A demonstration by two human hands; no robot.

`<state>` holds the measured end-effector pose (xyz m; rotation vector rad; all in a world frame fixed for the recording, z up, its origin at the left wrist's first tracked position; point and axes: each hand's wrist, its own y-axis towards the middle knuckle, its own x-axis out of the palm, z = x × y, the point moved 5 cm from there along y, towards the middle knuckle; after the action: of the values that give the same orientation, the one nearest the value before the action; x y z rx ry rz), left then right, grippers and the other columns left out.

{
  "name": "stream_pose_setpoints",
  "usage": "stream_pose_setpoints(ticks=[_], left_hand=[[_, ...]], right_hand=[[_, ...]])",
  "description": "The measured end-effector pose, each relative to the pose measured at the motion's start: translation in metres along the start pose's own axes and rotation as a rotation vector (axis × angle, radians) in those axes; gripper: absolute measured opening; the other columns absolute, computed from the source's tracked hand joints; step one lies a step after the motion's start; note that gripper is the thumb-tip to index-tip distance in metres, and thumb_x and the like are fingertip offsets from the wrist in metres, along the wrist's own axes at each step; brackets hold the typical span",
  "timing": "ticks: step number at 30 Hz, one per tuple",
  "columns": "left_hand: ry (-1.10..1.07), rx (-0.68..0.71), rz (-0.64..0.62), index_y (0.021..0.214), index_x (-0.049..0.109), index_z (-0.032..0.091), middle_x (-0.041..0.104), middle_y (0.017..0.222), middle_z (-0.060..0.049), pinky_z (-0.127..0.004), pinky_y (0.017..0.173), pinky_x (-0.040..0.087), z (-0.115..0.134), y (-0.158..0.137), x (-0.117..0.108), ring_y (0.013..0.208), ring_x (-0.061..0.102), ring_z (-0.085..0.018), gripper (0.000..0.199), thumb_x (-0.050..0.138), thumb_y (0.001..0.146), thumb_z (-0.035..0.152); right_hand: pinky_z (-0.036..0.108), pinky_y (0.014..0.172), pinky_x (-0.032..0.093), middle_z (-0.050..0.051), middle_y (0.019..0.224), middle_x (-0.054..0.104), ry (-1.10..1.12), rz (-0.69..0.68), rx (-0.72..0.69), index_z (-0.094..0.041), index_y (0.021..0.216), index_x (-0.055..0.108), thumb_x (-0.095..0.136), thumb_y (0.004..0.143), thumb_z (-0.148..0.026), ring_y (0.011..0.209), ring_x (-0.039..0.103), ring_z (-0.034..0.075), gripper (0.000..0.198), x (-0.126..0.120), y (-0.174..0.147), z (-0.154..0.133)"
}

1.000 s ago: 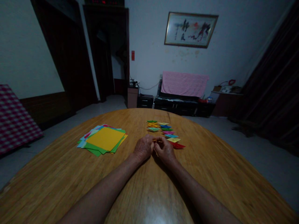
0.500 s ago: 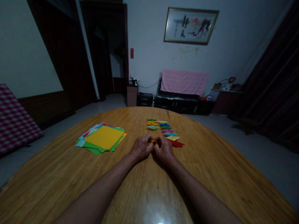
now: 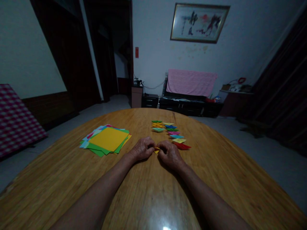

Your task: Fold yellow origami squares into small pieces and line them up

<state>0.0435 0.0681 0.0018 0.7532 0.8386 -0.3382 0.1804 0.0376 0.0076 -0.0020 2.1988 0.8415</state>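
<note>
Between my fingertips, just above the table's middle, is a small piece of folded yellow-orange paper (image 3: 156, 150). My left hand (image 3: 144, 148) pinches its left side with closed fingers. On its right side my right hand (image 3: 169, 153) is closed on it too; much of the paper is hidden by the fingers. Just beyond my right hand lies a red folded paper boat (image 3: 182, 146). Several more small paper boats in yellow, blue, pink, green and orange stand in two rows farther back, among them a light green boat (image 3: 158, 130).
A loose stack of square coloured paper (image 3: 109, 139), yellow on top, lies left of my hands on the round wooden table (image 3: 139, 198). Beyond the table stand a low black cabinet (image 3: 187, 108) and a screen under a pink cloth (image 3: 192, 83). A checked cloth (image 3: 16, 121) hangs at the left.
My hands have moved slightly apart, and more of the yellow-orange paper shows between them. The whole view has shifted a little. The boats and the paper stack lie as before.
</note>
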Motion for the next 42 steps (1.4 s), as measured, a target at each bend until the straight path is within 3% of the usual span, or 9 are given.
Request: stream_pose_setpoints(ticks=[8, 14, 21, 27, 33, 39, 42], left_hand=[[0.071, -0.065, -0.163, 0.076, 0.072, 0.017, 0.06, 0.073, -0.002, -0.024, 0.067, 0.041, 0.005, 0.003, -0.005, 0.071, 0.053, -0.014, 0.02, 0.052, 0.071, 0.014], [0.055, -0.146, -0.14, 0.076, 0.072, 0.017, 0.061, 0.075, -0.004, -0.025, 0.063, 0.039, 0.005, 0.004, -0.007, 0.07, 0.053, -0.016, 0.027, 0.052, 0.08, 0.035], [0.04, -0.263, -0.097, 0.075, 0.066, 0.016, 0.061, 0.078, -0.004, -0.024, 0.06, 0.037, 0.003, 0.003, -0.004, 0.069, 0.051, -0.015, 0.017, 0.06, 0.071, 0.031], [-0.207, -0.393, -0.057, 0.066, 0.063, 0.015, 0.058, 0.064, 0.001, -0.022, 0.054, 0.035, -0.005, 0.003, 0.003, 0.062, 0.05, -0.013, 0.01, 0.058, 0.065, 0.024], [-0.534, -0.446, -0.031, 0.068, 0.063, 0.012, 0.055, 0.057, 0.002, -0.02, 0.048, 0.032, -0.007, 0.002, 0.004, 0.052, 0.045, -0.009, 0.015, 0.059, 0.067, 0.027], [-0.619, -0.355, -0.022, 0.081, 0.07, 0.013, 0.065, 0.071, -0.001, -0.02, 0.055, 0.038, 0.002, 0.005, 0.003, 0.062, 0.053, -0.01, 0.021, 0.065, 0.069, 0.029], [-0.666, -0.351, 0.044, 0.077, 0.069, 0.013, 0.064, 0.07, -0.001, -0.02, 0.056, 0.039, 0.003, 0.006, 0.006, 0.062, 0.053, -0.01, 0.017, 0.063, 0.07, 0.027]], right_hand=[[0.029, 0.08, 0.049, 0.007, 0.087, 0.071, 0.031, -0.025, -0.051, -0.016, 0.079, 0.072, 0.049, 0.064, -0.003, 0.083, 0.065, 0.019, 0.031, 0.001, -0.003, 0.0], [0.03, 0.076, 0.048, 0.008, 0.088, 0.07, 0.027, -0.077, -0.025, -0.017, 0.073, 0.072, 0.051, 0.08, -0.015, 0.081, 0.063, 0.018, 0.022, -0.001, -0.003, -0.001], [0.031, 0.078, 0.046, 0.008, 0.089, 0.065, -0.053, -0.042, 0.026, -0.016, 0.085, 0.066, 0.058, 0.076, -0.019, 0.083, 0.058, 0.019, 0.012, -0.001, -0.005, 0.004], [0.033, 0.085, 0.043, 0.011, 0.097, 0.064, -0.066, -0.05, 0.056, -0.013, 0.093, 0.065, 0.058, 0.08, -0.026, 0.092, 0.057, 0.021, 0.02, 0.001, -0.007, 0.006], [0.027, 0.069, 0.042, 0.004, 0.082, 0.065, 0.053, -0.02, 0.149, -0.016, 0.088, 0.063, 0.055, 0.083, -0.029, 0.076, 0.057, 0.017, 0.016, -0.004, -0.006, 0.007], [0.024, 0.06, 0.039, 0.001, 0.07, 0.062, 0.153, -0.045, 0.177, -0.017, 0.08, 0.06, 0.05, 0.085, -0.027, 0.065, 0.055, 0.014, 0.015, -0.002, -0.005, 0.008], [0.024, 0.058, 0.038, 0.0, 0.067, 0.061, 0.148, -0.028, 0.19, -0.017, 0.076, 0.06, 0.051, 0.084, -0.028, 0.062, 0.054, 0.013, 0.015, -0.003, -0.004, 0.008]])
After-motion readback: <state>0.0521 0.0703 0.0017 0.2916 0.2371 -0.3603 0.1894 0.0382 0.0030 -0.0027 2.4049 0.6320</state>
